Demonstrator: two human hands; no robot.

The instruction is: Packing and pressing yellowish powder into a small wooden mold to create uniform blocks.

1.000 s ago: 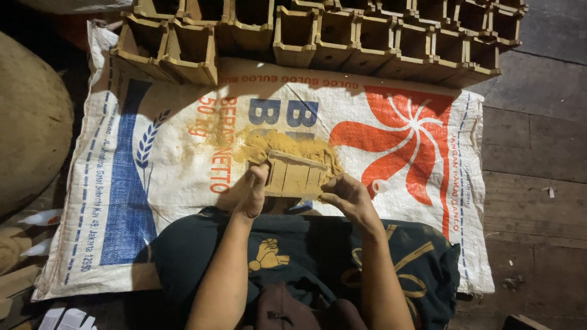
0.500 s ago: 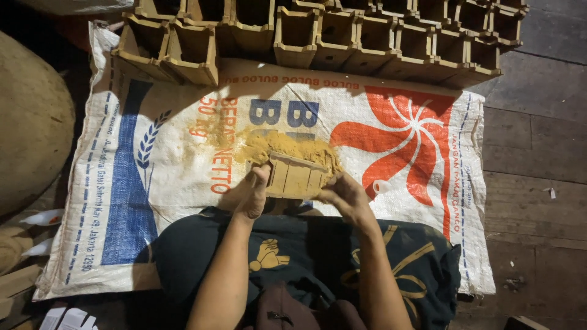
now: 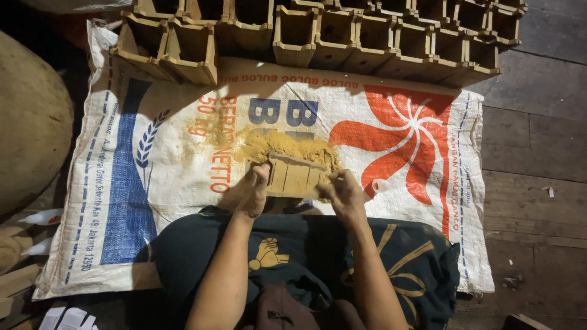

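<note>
Where it is: small open-topped box of pale slatted wood (image 3: 298, 177), on a white woven plastic sack printed in blue and orange (image 3: 153, 183) spread on a dark plank floor (image 3: 532, 153), right at the person's knees.

Left hand: left hand (image 3: 252, 194) clamped on the box's left end, thumb up along the side.

Right hand: right hand (image 3: 342, 192) closed on the right end, fingers curled over the corner. So it's pinched between both.

How it'd handle: looks light and stiff, thin slats, probably easy to crack or rack if squeezed mid-wall. The ends or corners look like the safest grip, like now.

Dust: heap of fine yellow-tan sawdust (image 3: 281, 145) just behind the box, touching it. Soft, powdery, likely makes the wood a bit slippery.

Other boxes: row of matching bare wooden boxes (image 3: 318, 33) along the sack's far edge, squared, rough-sawn, packed side by side.

Far left: big rounded tan shape (image 3: 30, 122), can't tell what it is.
</note>
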